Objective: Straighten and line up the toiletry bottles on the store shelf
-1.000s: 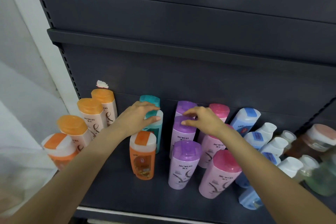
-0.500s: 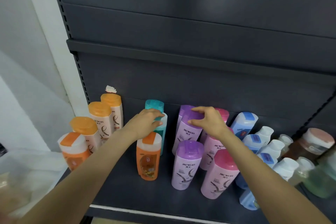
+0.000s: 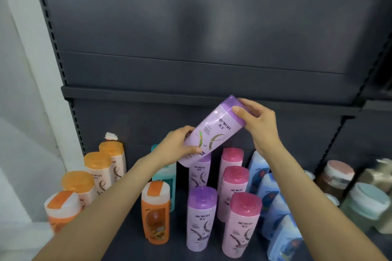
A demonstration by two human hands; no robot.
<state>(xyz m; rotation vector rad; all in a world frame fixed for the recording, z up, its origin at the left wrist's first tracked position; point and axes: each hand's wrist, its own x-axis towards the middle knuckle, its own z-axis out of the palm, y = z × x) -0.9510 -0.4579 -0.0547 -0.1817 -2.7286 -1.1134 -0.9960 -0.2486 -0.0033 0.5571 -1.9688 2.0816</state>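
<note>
Broadly, the dark grey store shelf (image 3: 127, 237) carries columns of toiletry bottles running front to back: orange-capped bottles (image 3: 97, 167) at the left, a teal bottle (image 3: 164, 176) behind an orange bottle with a white cap (image 3: 156, 212), then a purple column, a pink-capped column (image 3: 245, 220) and blue bottles (image 3: 273, 203) to the right, with jars (image 3: 337, 178) beyond an upright.

Held up above the purple column, clear of the shelf deck, is one purple shampoo bottle (image 3: 214, 131), tilted steeply with its cap up and to the right. The left hand (image 3: 180, 146) wraps its fingers around the lower body near the base, and the right hand (image 3: 257, 121) pinches the purple cap end between thumb and fingers.

The bottle looks like stiff moulded plastic with a glossy printed skin, so it should keep its shape under a firm grip but may slide through a loose one. If full, it is probably moderately heavy, with the weight low in the body. The flattened sides of the body look like the safer hold; the flip cap is a weaker place to carry from, since it might pop open. Setting it down calls for care, because the tall narrow purple bottles (image 3: 201, 216) below would likely topple if knocked.
</note>
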